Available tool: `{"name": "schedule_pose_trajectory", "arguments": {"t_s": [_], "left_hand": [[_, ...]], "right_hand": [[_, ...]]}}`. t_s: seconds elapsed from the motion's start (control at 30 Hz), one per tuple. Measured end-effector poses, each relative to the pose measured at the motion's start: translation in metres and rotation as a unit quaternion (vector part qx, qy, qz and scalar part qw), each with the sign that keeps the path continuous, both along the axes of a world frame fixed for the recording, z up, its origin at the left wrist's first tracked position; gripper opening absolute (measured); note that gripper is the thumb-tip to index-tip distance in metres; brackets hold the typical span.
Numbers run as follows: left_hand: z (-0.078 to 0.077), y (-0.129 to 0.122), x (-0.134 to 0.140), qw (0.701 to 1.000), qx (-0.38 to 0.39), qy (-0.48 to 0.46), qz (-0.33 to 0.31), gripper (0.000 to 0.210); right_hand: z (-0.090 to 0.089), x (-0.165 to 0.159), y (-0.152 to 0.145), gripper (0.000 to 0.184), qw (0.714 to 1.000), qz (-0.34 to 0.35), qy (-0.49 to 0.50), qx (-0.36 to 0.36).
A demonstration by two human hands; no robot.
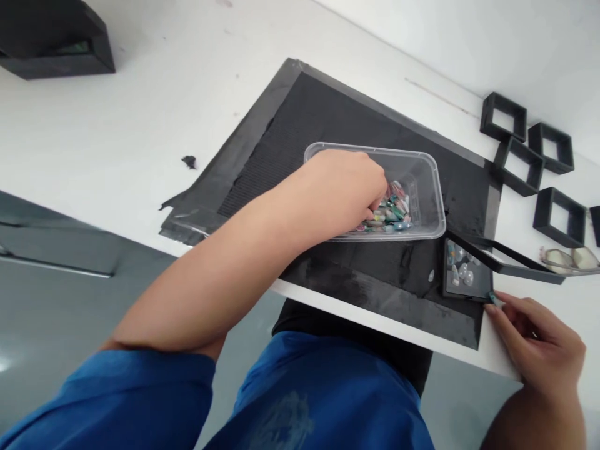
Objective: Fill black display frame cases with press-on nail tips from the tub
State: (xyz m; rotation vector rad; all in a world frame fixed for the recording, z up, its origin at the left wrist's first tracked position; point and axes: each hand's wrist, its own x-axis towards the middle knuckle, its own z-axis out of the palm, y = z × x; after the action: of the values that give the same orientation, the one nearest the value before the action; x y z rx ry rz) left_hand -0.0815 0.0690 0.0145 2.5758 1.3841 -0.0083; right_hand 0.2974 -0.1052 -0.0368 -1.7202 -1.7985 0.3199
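My left hand reaches down into a clear plastic container holding a pile of press-on nails in green, teal, pink and clear colours. Its fingers are curled down at the pile; the fingertips are mostly hidden, so what they grip cannot be made out. My right hand pinches a small teal press-on nail between thumb and finger. That nail is at the near right corner of an open shallow black box, where several clear and coloured nails lie. A single pale nail rests left of this box.
A black mat with taped edges covers part of the white table. Several black square frames stand at the right, near a black open-framed lid. A black box sits far left; a black scrap lies beside the mat.
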Motion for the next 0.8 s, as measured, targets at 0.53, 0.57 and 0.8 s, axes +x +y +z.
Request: {"name": "schedule_pose_trajectory", "arguments": {"t_s": [0.53, 0.57, 0.8], "left_hand": [[0.027, -0.001, -0.004, 0.993, -0.104, -0.006, 0.062, 0.039], [0.028, -0.002, -0.005, 0.992, -0.109, -0.006, 0.064, 0.040], [0.023, 0.000, -0.006, 0.999, -0.022, -0.033, 0.030, 0.036]], "right_hand": [[-0.001, -0.004, 0.006, 0.038, 0.998, 0.036, -0.011, 0.051], [-0.001, -0.003, 0.006, 0.036, 0.998, 0.034, -0.012, 0.056], [-0.005, 0.003, -0.003, 0.025, 0.995, -0.043, 0.046, 0.077]]}}
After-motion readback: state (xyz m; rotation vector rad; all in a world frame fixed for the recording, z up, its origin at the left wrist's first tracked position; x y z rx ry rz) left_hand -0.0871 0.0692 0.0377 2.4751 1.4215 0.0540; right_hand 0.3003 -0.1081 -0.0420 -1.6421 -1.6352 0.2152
